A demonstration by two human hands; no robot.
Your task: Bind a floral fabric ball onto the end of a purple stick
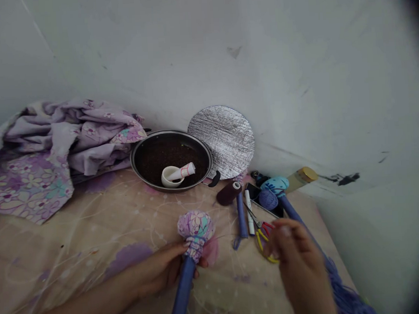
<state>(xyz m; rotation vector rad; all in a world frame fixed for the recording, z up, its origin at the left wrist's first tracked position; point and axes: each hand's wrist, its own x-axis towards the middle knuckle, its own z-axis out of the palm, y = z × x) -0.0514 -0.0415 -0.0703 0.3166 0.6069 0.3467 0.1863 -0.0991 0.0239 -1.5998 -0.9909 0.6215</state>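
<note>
My left hand [164, 267] is wrapped round a blue-handled mallet [183, 289] just below its head. Floral purple cloth covers the round head, and blue thread is wound about its neck. My right hand [301, 264] is raised at the right with fingers pinched together; whether thin thread is between them I cannot make out. Just behind those fingers lie scissors [261, 236] with red and yellow handles, partly hidden by the hand. Close to them are a white marker [249, 213] and a short blue stick [241, 216].
A dark pan [140, 172] holds a white mortar [166, 178] and a rolled paper. Behind leans a silver foil disc [226, 137]. A dark thread cone [227, 195], blue yarn ball [268, 199] and gold-capped jar [300, 178] stand right. Floral fabric [55, 155] is heaped left.
</note>
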